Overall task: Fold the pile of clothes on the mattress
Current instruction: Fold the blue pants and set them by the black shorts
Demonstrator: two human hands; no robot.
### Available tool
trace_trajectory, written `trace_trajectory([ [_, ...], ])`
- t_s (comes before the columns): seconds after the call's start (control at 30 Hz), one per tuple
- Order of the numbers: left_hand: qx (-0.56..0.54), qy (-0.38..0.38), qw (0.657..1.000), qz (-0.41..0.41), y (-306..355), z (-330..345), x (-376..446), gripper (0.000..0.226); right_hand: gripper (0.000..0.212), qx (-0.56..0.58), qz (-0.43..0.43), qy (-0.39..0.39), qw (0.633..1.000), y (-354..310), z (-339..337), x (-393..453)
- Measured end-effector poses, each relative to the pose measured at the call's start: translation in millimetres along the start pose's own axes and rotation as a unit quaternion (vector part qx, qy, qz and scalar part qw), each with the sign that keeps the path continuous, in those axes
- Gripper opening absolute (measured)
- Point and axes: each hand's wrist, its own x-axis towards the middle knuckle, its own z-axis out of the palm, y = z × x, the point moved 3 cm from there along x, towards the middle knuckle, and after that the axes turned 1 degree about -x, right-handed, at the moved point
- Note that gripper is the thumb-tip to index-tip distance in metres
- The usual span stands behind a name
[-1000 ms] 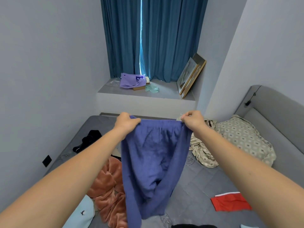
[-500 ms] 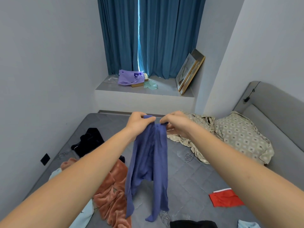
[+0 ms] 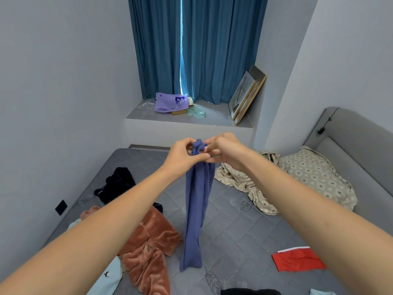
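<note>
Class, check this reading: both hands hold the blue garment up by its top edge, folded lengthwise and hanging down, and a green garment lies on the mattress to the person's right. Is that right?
Not quite. The garment on the mattress to the right is a red garment with a white edge, not green, as the head view shows. The rest stands: the left hand and right hand hold the blue garment up, hanging lengthwise.

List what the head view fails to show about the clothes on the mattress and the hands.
- Blue garment: type unclear, bunched in left hand and right hand.
- Black garment: cut by the bottom edge.
- Light blue garment: mostly behind the left arm.
- Purple bag: print too small.
</note>
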Motion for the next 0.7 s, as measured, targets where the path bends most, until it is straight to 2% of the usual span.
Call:
trace_trajectory([
  [0.1, 0.005, 0.029, 0.999, 0.023, 3.9, -3.4, 2.8, 0.011, 0.032, -0.029, -0.013, -0.011, 0.999, -2.5, -3.0, -2.3],
  [0.2, 0.024, 0.028, 0.999, 0.035, 12.8, -8.3, 5.9, 0.007, 0.019, -0.206, -0.082, 0.009, 0.975, -2.3, -8.5, -4.0],
  [0.27, 0.018, 0.012, 0.999, 0.034, 19.6, -12.6, 8.1, 0.006, 0.004, -0.275, -0.108, 0.013, 0.955, 2.3, -13.4, -3.8],
  [0.4, -0.017, 0.000, 0.999, 0.031, 32.3, -26.5, 11.9, 0.012, 0.023, -0.381, -0.144, 0.008, 0.913, 5.6, -30.4, -0.8],
  [0.53, -0.006, 0.006, 1.000, 0.027, 34.8, -38.6, 14.2, 0.023, 0.026, -0.388, -0.153, 0.029, 0.908, -8.5, -49.0, -5.5],
  [0.6, -0.004, 0.022, 0.999, 0.024, 38.4, -41.7, 15.4, 0.023, 0.032, -0.344, -0.175, 0.041, 0.922, -18.4, -53.8, -9.3],
  [0.7, -0.017, 0.053, 0.998, 0.019, 49.2, -43.1, 15.7, 0.021, 0.022, -0.263, -0.225, 0.052, 0.937, -26.6, -57.4, -12.9],
])
